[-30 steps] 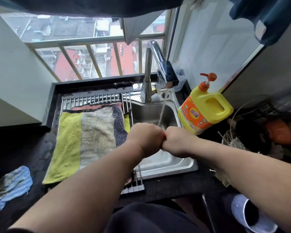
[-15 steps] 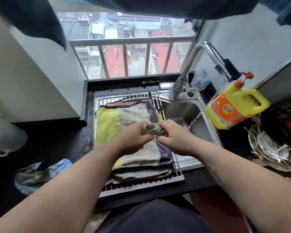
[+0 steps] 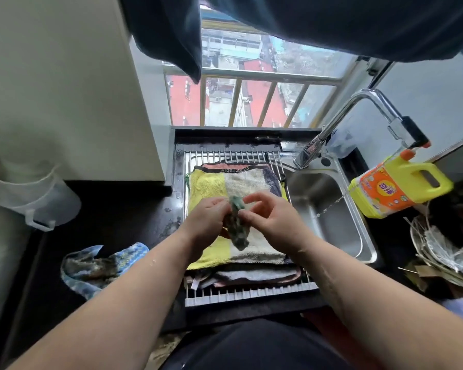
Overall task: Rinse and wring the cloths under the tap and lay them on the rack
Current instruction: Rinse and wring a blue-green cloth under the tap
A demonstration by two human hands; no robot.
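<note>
Cloths already cover most of the dish rack [image 3: 233, 157], which spans the left part of the sink [image 3: 313, 188] set in the dark counter [image 3: 112, 209]; a yellow, cream and navy striped towel [image 3: 251, 181] lies flat on top, with darker folded cloths [image 3: 251, 276] showing under its near edge; to the right the tap [image 3: 401, 126] sends a thin stream of water [image 3: 332, 205] into the open basin, and a yellow detergent bottle [image 3: 393, 188] stands beyond it; on the counter to the left a crumpled blue cloth [image 3: 99, 265] lies apart from the rack, seemingly not yet washed. Smallest is the green cloth [image 3: 238, 228]; a second ago it was squeezed out of sight between two fists under the stream; now it hangs, twisted and partly unrolled, above the middle of the striped towel. The left hand [image 3: 206, 222] grips its upper end with curled fingers; the right hand [image 3: 273, 222] pinches it narrowly between thumb and forefinger, the other fingers lifted, though blur softens the detail. Rinsing and wringing look finished for this piece; spreading it on the rack is the step in hand; the running tap and the blue cloth remain to deal with.
</note>
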